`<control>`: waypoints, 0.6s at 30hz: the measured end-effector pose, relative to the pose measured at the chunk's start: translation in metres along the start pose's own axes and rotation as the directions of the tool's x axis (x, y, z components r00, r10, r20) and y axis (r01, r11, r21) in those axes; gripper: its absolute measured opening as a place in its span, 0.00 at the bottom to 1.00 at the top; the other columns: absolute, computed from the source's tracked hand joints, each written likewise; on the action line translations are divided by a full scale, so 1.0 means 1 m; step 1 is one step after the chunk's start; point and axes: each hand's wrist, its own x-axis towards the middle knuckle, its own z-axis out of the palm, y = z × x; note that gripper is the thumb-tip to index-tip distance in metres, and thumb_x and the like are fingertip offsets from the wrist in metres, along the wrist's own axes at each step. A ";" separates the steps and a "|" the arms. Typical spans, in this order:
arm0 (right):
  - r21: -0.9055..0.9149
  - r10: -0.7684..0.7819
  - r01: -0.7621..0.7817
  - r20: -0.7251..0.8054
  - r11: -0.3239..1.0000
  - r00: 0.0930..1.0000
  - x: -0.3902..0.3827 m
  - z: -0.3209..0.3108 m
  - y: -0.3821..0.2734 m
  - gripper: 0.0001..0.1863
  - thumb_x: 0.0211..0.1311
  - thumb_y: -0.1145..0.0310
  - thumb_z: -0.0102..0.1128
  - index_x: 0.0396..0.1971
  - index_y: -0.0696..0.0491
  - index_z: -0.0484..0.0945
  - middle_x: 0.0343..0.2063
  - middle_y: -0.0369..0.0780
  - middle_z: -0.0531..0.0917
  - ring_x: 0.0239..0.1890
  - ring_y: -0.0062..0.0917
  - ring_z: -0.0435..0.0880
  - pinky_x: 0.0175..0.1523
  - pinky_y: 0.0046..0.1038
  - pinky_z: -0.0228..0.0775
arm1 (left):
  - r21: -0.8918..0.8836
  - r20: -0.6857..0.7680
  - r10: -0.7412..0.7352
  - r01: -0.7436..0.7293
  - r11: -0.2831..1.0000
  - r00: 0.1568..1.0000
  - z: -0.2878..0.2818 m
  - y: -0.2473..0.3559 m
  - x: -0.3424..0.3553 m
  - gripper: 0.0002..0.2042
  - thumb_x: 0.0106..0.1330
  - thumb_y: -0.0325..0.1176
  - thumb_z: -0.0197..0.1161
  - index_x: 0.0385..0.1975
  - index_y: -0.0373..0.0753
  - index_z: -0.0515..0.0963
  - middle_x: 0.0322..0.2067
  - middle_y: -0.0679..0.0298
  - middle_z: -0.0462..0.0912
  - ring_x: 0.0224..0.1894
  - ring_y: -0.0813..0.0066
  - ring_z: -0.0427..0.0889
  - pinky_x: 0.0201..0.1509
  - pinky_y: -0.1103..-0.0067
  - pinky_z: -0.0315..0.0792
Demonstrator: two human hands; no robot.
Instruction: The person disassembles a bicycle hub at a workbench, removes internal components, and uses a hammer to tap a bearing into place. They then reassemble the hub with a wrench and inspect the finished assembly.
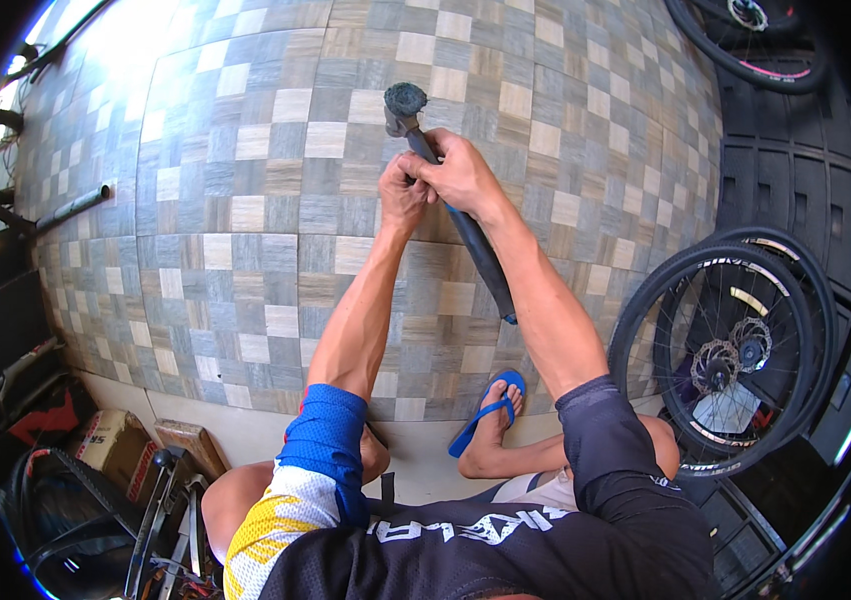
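Note:
Out in front of me, both hands are closed around the upper handle of a long dark brush (478, 252). Its round, rough, dark green-grey head (405, 98) points away from me, and the handle slants back toward my right forearm, ending in a bluish tip. My left hand (404, 195) grips close below the neck, its fingers bunched near the handle. Overlapping it from the right, my right hand (459, 176) wraps the handle with its thumb toward the left hand. The fingers partly hide the grip.
Checkered floor tiles (245, 190) lie below. Bicycle wheels with disc rotors (715, 365) lean at the right beside black panelling (795, 170); another wheel (745, 50) is at the far right. At the lower left stand a cardboard box (120, 450) and tyres (55, 510). A pipe (73, 208) juts in from the left.

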 end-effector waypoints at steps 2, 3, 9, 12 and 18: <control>-0.005 0.043 -0.043 0.033 0.999 0.999 0.002 0.004 -0.003 0.22 0.64 0.59 0.77 0.40 0.65 0.80 0.26 0.43 0.86 0.24 0.24 0.86 0.28 0.29 0.77 | 0.015 -0.002 -0.032 0.032 0.999 0.999 -0.005 -0.002 -0.002 0.04 0.64 0.21 0.65 0.28 0.36 0.78 0.27 0.65 0.80 0.27 0.75 0.80 0.31 0.74 0.74; -0.008 0.064 -0.064 0.040 0.998 0.997 0.003 0.001 -0.001 0.23 0.63 0.59 0.77 0.40 0.65 0.81 0.27 0.43 0.86 0.25 0.24 0.86 0.28 0.29 0.77 | 0.032 0.005 -0.059 0.059 0.998 0.998 -0.002 0.002 -0.002 0.03 0.64 0.22 0.65 0.28 0.36 0.79 0.27 0.65 0.80 0.26 0.75 0.80 0.30 0.74 0.73; -0.113 -0.064 0.055 -0.084 0.992 0.994 -0.006 -0.011 -0.007 0.21 0.70 0.59 0.69 0.47 0.64 0.80 0.27 0.40 0.84 0.22 0.20 0.81 0.27 0.28 0.72 | 0.342 -0.010 0.310 -0.288 0.895 0.951 0.011 0.023 0.005 0.07 0.67 0.29 0.70 0.30 0.36 0.80 0.26 0.60 0.80 0.27 0.64 0.80 0.33 0.69 0.73; -0.276 -0.226 0.180 -0.146 0.944 0.963 -0.029 -0.022 -0.020 0.18 0.73 0.61 0.63 0.50 0.61 0.80 0.26 0.39 0.84 0.22 0.22 0.81 0.29 0.30 0.73 | 0.398 -0.012 0.319 -0.288 0.871 0.948 0.007 0.028 0.005 0.10 0.66 0.34 0.74 0.30 0.36 0.80 0.26 0.58 0.79 0.28 0.59 0.79 0.35 0.67 0.72; -0.403 -0.125 0.019 -0.239 0.915 0.963 -0.101 -0.030 -0.060 0.23 0.71 0.53 0.65 0.50 0.59 0.77 0.30 0.52 0.85 0.35 0.50 0.88 0.41 0.43 0.78 | 0.426 -0.055 0.205 -0.163 0.890 0.977 0.008 0.030 0.004 0.13 0.66 0.37 0.75 0.30 0.35 0.80 0.26 0.57 0.80 0.29 0.58 0.79 0.36 0.68 0.72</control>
